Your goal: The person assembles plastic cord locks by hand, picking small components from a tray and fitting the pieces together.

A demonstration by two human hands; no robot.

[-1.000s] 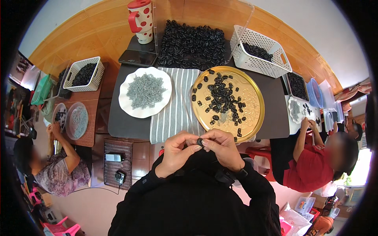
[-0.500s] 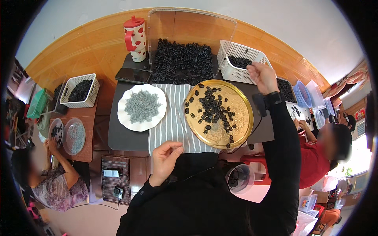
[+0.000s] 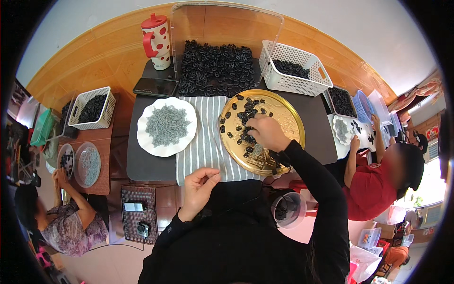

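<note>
My right hand (image 3: 268,132) reaches down onto the round gold tray (image 3: 295,113), its bent fingertips among small black oval plastic pieces (image 3: 247,115). What those fingertips pinch, if anything, is hidden in the pile. Close to the front edge of the table, my left hand (image 3: 199,189) hovers by the grey-and-white striped cloth (image 3: 208,142). Its fingers are curled and the thumb is pressed to the forefinger; whatever they may hold is too small to make out. A white scalloped plate (image 3: 144,142) left of the cloth carries a heap of small grey screw-like pieces (image 3: 166,125).
Behind the cloth lies a clear bin (image 3: 227,5) heaped with black pieces. A white basket (image 3: 302,84) of black pieces stands back right; a dotted tumbler (image 3: 158,45) and a phone (image 3: 155,87) stand back left. Co-workers sit at either side, one in a red shirt (image 3: 373,189).
My right hand has come from the white basket down and left onto the gold tray. The left hand stays nearly where it was, still curled. The view has shifted slightly.
</note>
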